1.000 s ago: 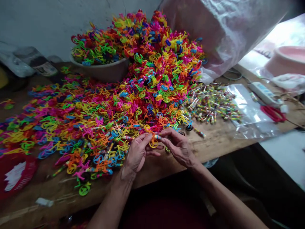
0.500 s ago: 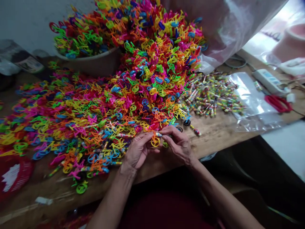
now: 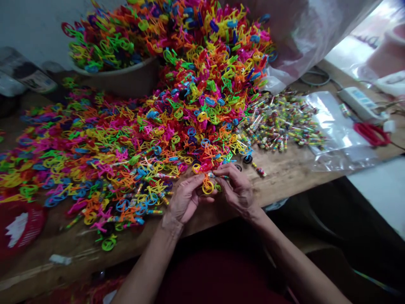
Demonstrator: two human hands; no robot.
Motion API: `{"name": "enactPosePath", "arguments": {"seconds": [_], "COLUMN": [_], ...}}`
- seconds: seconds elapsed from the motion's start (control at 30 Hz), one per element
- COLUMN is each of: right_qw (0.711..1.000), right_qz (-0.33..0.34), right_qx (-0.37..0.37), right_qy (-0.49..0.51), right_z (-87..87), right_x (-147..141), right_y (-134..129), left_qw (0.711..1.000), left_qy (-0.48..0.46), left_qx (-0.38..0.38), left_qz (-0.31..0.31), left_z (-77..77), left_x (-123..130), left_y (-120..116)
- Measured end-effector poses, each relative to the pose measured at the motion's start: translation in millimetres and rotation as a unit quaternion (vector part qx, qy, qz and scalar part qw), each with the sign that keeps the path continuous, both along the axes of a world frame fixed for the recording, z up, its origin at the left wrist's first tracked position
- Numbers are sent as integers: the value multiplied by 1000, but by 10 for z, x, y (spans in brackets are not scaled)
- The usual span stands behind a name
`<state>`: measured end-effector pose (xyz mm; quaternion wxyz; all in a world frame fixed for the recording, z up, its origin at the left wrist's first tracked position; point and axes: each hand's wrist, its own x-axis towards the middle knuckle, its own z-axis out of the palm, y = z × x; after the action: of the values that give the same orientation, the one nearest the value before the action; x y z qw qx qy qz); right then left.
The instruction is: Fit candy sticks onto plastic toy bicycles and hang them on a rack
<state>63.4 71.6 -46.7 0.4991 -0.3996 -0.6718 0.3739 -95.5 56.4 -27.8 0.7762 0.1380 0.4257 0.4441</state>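
Observation:
Near the table's front edge, my left hand [image 3: 186, 198] pinches a small plastic toy bicycle [image 3: 208, 186] with an orange frame and yellow wheels. From the other side, my right hand [image 3: 236, 188] closes its thumb and fingers on a thin, colourfully printed tube [image 3: 218, 175] lying against the bicycle's upper part. Fingers partly hide where the two pieces meet. Just beyond my hands, a big heap of bright toy bicycles [image 3: 196, 109] spreads to the left. Similar printed tubes [image 3: 284, 120] lie in a pile to the right.
A grey tub [image 3: 126, 80] full of toys stands behind the heap. On the right are clear plastic bags [image 3: 335, 145], a power strip [image 3: 359, 103] and a red cord [image 3: 371, 134]. A red basket [image 3: 33, 228] sits at left on the wooden table [image 3: 281, 177].
Both hands stay together at nearly the same spot, with the toy bicycle and tube between them. My right fingers have shifted slightly along the tube, and the view has tilted a little.

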Motion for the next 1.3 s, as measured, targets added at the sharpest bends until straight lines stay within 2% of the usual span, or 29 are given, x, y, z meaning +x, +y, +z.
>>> {"name": "enactPosePath", "arguments": {"seconds": [0.2,0.37,0.5,0.6,0.67,0.77,0.9,1.03,1.13,1.23,1.3], "right_qw": [1000,1000,996,994,997,997,991,988,991,997,998], "right_qz": [7,18,55,86,68,44,83,95,89,57,23], "right_qx": [-7,6,48,42,30,50,71,53,46,9,6], "right_qy": [17,8,-42,-58,-37,-41,-76,-111,-93,-51,-62], "right_z": [-63,-125,-68,-6,35,87,122,129,120,109,110], "right_x": [-50,-43,50,108,113,94,108,92,-13,-61,48], "right_y": [-31,-40,11,33,16,-35,-54,-34,-65,-96,-89], "left_qw": [1000,999,998,999,999,999,998,993,994,993,981], "left_qy": [4,41,55,50,41,40,60,107,94,94,152], "left_qx": [-27,-14,-13,-18,-20,-20,-15,15,21,10,13], "left_qz": [1,7,5,2,4,11,21,45,47,75,124], "left_z": [-24,39,73,79,95,124,98,15,11,104,202], "left_x": [20,33,56,94,123,145,134,177,199,-55,-468], "left_y": [23,25,9,-8,-26,-65,-124,-164,-169,-139,-98]}}
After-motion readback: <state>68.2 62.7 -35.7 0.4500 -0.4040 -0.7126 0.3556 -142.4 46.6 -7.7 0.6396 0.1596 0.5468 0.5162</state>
